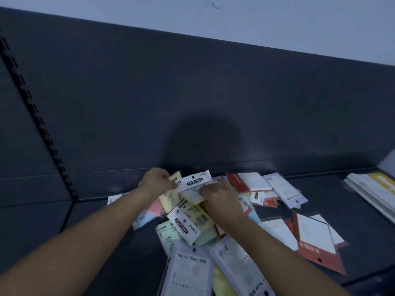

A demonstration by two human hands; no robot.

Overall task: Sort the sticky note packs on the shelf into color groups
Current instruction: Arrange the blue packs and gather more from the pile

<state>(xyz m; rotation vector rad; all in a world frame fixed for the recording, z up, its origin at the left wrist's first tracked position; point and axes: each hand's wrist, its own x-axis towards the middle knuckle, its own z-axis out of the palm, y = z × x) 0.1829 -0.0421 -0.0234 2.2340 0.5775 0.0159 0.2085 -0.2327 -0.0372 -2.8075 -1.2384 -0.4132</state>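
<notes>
- The left hand point(157, 181) pinched the left edge of a yellow pack point(193, 182) with a white "STICKY NOTE" top; the right hand point(219, 197) gripped the same pack from the right, fingers curled on it.
- The pack sat at the back of a messy pile point(188, 223) of sticky note packs on the dark shelf point(342, 210); whether it touched the pile, I could not tell.
- Purple packs point(188, 272) lay at the front; red-and-white packs point(314, 238) lay to the right; a pink pack point(152, 207) lay to the left.

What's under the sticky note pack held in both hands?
Under the held pack lie pale yellow packs; the right hand covers whatever lies beneath its near edge.
</notes>
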